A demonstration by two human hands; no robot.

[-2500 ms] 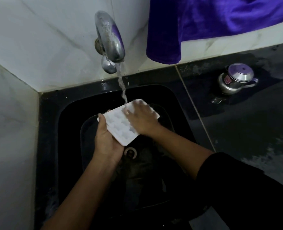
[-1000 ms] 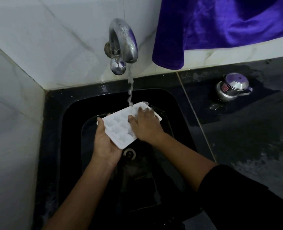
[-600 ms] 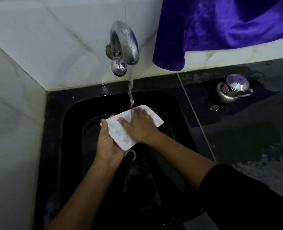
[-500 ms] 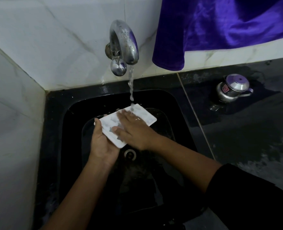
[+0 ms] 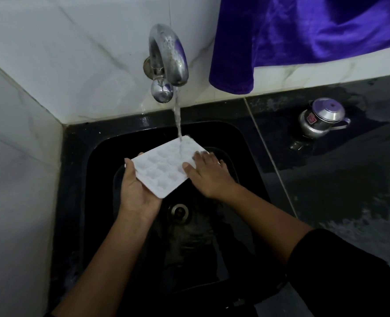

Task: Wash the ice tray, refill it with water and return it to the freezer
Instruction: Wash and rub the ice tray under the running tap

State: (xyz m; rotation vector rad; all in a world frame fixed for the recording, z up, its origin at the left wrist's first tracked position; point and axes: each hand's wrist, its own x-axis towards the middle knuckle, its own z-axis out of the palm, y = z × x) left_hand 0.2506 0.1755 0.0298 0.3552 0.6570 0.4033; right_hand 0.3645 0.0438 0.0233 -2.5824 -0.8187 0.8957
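- While a stream of water (image 5: 178, 120) fell from the tap (image 5: 169, 53) onto its far corner, the white ice tray (image 5: 164, 167) was held over the middle of the black sink (image 5: 75, 161), cells facing up and set diagonally to the sink's edges, just beyond the drain (image 5: 180, 211).
- The left hand (image 5: 136, 193) gripped the tray's near-left end, palm and fingers underneath and thumb hooked over the left edge. Most of the tray reached out past that grip toward the tap.
- The right hand (image 5: 209, 176) lay flat on the tray's right edge, its fingers straight and slightly blurred, pinching nothing.
- The tap came out of the white marble wall (image 5: 75, 53) behind the sink's back edge.
- A purple cloth (image 5: 304, 37) hung down that wall to the right of the tap.
- On the dark, wet counter (image 5: 349, 191) right of the sink, near its back edge, stood a small lidded metal pot (image 5: 320, 120), well apart from both hands.
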